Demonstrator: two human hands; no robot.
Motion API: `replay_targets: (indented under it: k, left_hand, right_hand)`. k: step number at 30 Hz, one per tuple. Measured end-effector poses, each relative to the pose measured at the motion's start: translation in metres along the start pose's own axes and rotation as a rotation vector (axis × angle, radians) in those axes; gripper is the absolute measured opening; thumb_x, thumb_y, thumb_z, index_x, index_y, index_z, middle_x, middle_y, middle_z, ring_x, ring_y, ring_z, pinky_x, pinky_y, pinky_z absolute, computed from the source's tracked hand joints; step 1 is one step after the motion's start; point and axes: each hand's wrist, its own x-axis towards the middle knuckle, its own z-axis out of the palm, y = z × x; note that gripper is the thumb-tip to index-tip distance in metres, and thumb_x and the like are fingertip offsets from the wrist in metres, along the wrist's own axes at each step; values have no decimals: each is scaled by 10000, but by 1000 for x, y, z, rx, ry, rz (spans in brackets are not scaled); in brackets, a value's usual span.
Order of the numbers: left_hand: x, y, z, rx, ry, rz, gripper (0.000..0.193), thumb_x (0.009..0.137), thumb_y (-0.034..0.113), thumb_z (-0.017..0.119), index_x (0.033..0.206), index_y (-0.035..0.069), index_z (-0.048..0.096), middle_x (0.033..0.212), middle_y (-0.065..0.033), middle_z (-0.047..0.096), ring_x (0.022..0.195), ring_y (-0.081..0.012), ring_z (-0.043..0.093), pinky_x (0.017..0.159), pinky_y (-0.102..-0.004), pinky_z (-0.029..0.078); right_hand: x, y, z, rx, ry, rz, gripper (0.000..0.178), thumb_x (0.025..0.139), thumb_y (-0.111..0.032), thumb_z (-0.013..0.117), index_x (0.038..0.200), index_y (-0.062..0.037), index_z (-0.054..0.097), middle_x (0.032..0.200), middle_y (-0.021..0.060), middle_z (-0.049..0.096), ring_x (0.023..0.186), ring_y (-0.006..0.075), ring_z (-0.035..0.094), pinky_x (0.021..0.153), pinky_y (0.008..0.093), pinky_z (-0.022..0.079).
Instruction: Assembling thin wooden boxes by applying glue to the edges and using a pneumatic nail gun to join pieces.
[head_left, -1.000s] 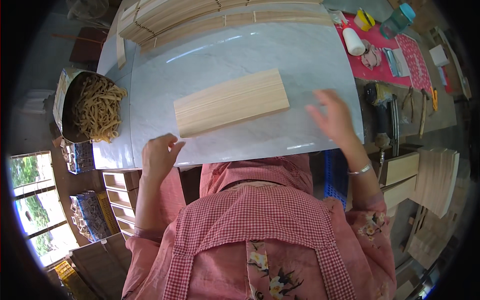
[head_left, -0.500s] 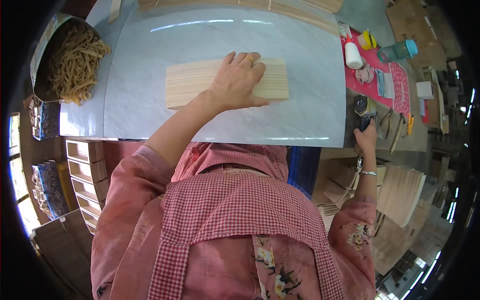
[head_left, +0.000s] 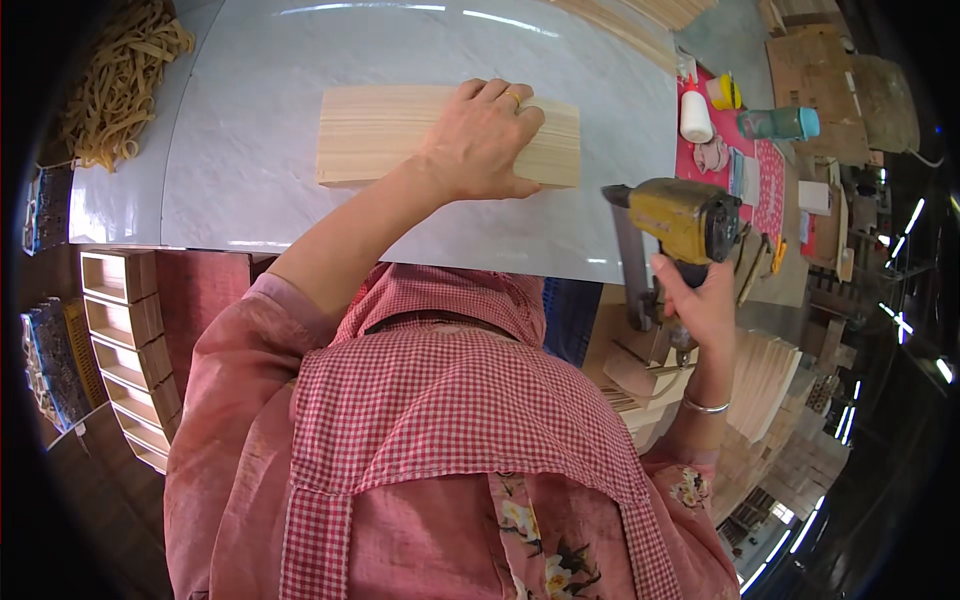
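A long, pale wooden block (head_left: 368, 136) lies crosswise on the marbled tabletop (head_left: 270, 120). My left hand (head_left: 482, 142) grips it right of its middle, fingers bent over the far side and thumb at the near edge; a yellow ring is on one finger. Whether the block is solid or hollow cannot be made out. Off the table's right edge, my right hand (head_left: 704, 302) is wrapped round the handle of a yellow and black nail gun (head_left: 668, 212). The gun is held in the air with its nose toward the block but apart from it.
Tan strips (head_left: 120, 90) are heaped at the far left. Thin boards (head_left: 650, 15) lie along the far edge. At right stand a white glue bottle (head_left: 695, 115) and a teal bottle (head_left: 775, 123), beside several hand tools. Small wooden boxes (head_left: 118, 320) are stacked at lower left.
My right hand has lifted the nail gun from the right-hand bench and brought it left, nearer the table. The left hand keeps its grip on the block. The whole view has shifted slightly.
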Motion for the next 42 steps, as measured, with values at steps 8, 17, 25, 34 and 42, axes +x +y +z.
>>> replay_targets:
  k: [8,17,25,34,42]
  left_hand:
    - [0,-1,2,70,-9,18,552,710,468,786,1071,65,674,1234,-141,613,1122,-292,560,1056,-408,384]
    - [0,1,3,49,-3,12,509,707,443,795,1018,69,644,1270,-142,603,1138,-292,554,1075,-409,375]
    - [-9,-6,-1,33,20,18,548,650,437,856,973,79,596,1412,-158,525,1281,-327,490,1124,-499,340]
    - [-82,-74,-108,101,-268,-234,574,567,282,851,1035,61,602,1250,-178,601,1142,-345,570,1009,-468,459]
    - [-66,-25,-42,125,78,-140,547,618,311,820,1053,65,598,1119,-157,635,995,-314,599,894,-401,503]
  right_hand:
    - [-1,-17,16,29,-116,-103,165,872,-123,749,839,13,662,554,11,568,393,101,456,399,232,362]
    - [0,-27,17,26,-146,-7,174,876,-132,751,850,13,659,552,8,562,396,99,458,395,235,375]
    - [8,-41,12,-54,-198,45,177,878,-136,751,868,15,659,554,7,560,400,96,458,397,234,391]
    - [-12,-19,3,28,-66,-58,170,869,-129,754,886,14,664,562,7,564,402,98,458,398,237,388]
    - [-4,-27,20,4,-137,-76,173,869,-129,755,897,18,668,568,10,566,401,98,454,396,240,388]
